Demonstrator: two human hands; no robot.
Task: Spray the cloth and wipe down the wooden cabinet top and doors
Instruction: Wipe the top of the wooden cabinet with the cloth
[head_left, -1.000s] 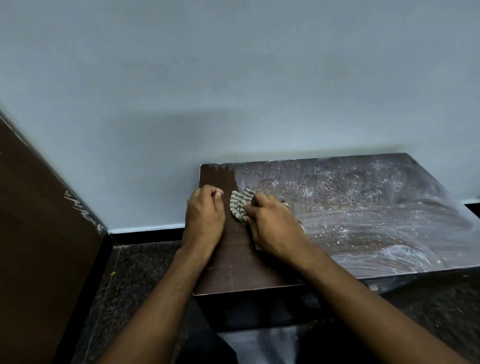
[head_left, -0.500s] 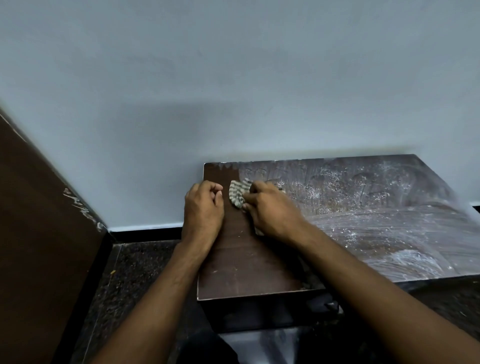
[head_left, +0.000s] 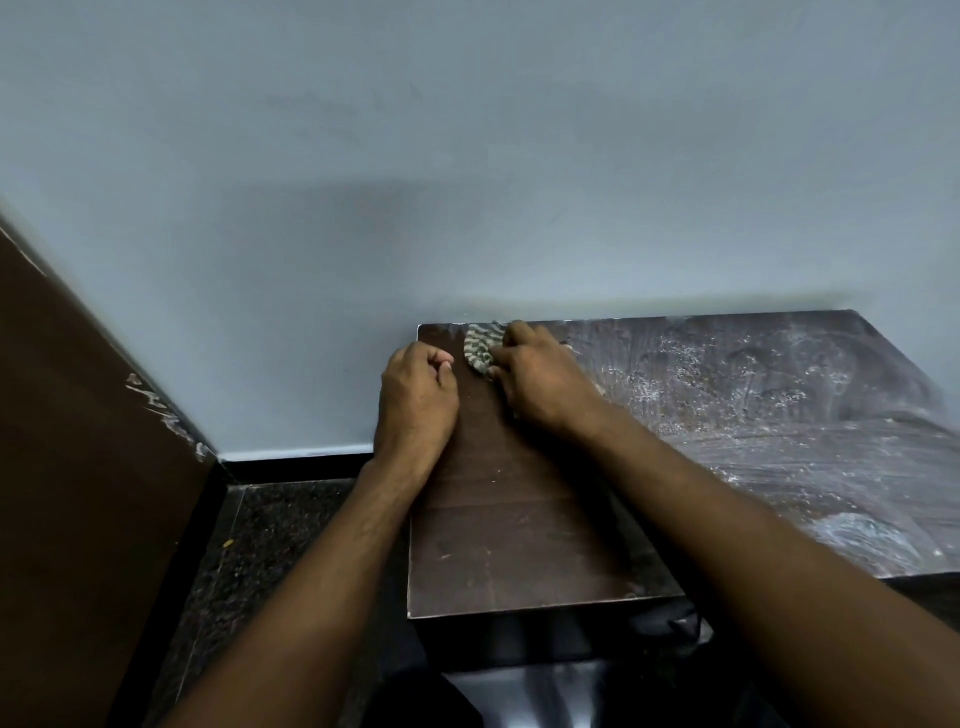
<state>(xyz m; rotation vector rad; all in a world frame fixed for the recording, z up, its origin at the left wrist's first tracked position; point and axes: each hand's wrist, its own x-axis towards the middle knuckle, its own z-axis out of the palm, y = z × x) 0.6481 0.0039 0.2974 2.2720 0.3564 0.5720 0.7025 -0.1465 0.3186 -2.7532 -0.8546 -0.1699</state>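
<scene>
While your right hand (head_left: 540, 387) grips the striped grey-and-white cloth (head_left: 480, 348) at the far left corner of the dark wooden cabinet top (head_left: 519, 525), your left hand (head_left: 415, 402) rests beside it, curled, holding nothing.

The cabinet top (head_left: 519, 545) is the landmark. Along its far edge the wall (head_left: 467, 182) rises straight up and blocks any reach beyond. At the far left corner of the top, the right hand (head_left: 535, 384) presses the cloth (head_left: 480, 348) close against the wall, and the left hand (head_left: 415, 400) rests curled on the left edge just beside it, so that corner is crowded. The near left part of the top lies bare, as does the dusty right part. Left of the cabinet, open floor (head_left: 270, 545) runs to a brown panel (head_left: 78, 441).
</scene>
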